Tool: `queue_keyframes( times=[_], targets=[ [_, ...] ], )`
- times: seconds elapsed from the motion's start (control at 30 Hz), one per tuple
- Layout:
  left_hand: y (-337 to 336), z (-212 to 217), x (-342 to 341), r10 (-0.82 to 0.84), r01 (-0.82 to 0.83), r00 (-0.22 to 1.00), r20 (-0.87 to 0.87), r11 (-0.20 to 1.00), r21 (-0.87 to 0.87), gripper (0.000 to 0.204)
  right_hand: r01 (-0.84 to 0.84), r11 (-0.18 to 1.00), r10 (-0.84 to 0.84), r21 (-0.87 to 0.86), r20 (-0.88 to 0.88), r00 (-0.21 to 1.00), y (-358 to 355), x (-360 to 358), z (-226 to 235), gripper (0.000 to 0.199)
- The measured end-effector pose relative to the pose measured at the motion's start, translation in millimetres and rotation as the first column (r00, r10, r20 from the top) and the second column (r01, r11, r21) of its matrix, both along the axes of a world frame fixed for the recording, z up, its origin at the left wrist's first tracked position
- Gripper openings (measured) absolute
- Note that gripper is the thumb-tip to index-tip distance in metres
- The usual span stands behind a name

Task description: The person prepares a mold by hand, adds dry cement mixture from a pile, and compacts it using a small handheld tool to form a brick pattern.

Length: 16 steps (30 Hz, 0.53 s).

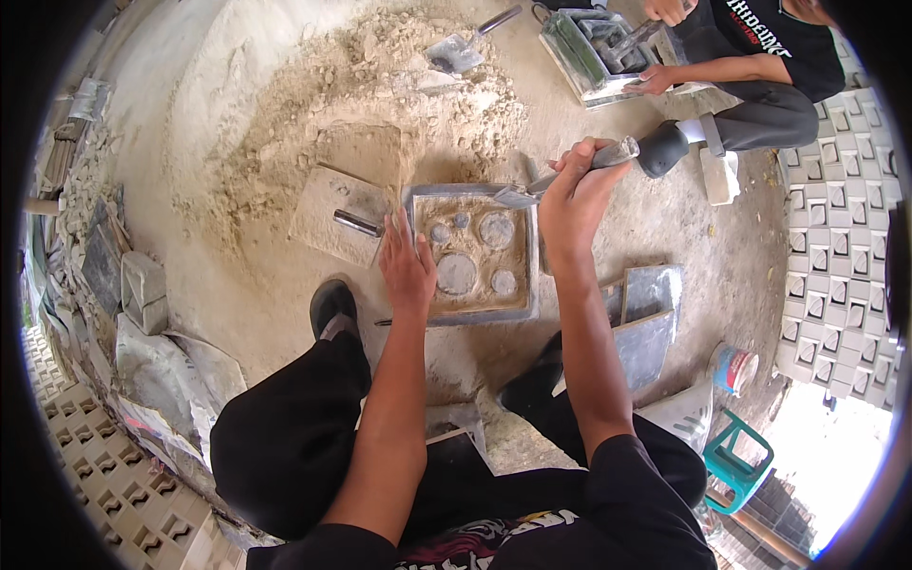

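Observation:
A square grey mould frame (472, 317) lies on the ground before me, packed with sandy material. Several round grey discs of different sizes, one a large disc (456, 274), sit in that sand. My left hand (408, 268) lies against the frame's left side with its fingers stretched out, holding nothing. Closed around a trowel's handle, my right hand (581, 201) is raised by the frame's far right corner. The trowel (518, 197) has its blade pointing left over the far rim. Left of the frame is a flat square board (318, 214) with a metal tube-like handle.
Loose sand (313, 104) is heaped beyond the frame, with a shovel-like trowel (461, 52) on it. At the upper right a co-worker's hand (654, 80) touches another mould (579, 71). Grey plates (646, 332), a paint can (736, 370) and a green stool (736, 465) stand right.

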<state>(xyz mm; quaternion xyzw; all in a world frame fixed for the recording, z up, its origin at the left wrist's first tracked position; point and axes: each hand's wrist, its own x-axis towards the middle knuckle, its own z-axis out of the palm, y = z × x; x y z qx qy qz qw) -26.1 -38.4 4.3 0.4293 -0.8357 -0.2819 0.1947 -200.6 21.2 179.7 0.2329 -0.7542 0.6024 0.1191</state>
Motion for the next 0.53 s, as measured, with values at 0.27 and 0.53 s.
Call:
queue_keyframes(
  times=[0.27, 0.53],
  targets=[
    [-0.2, -2.5, 0.5, 0.002, -0.002, 1.0, 0.008, 1.0, 0.009, 0.055, -0.073, 0.983, 0.079, 0.171, -0.031, 0.996, 19.7, -9.5, 7.8, 0.022],
    [1.2, -0.3, 0.2, 0.001, -0.001, 1.0, 0.016, 1.0, -0.014, 0.052, -0.093, 0.989, 0.083, 0.112, 0.091, 0.992, 29.0, -6.1, 9.9, 0.024]
  ],
)
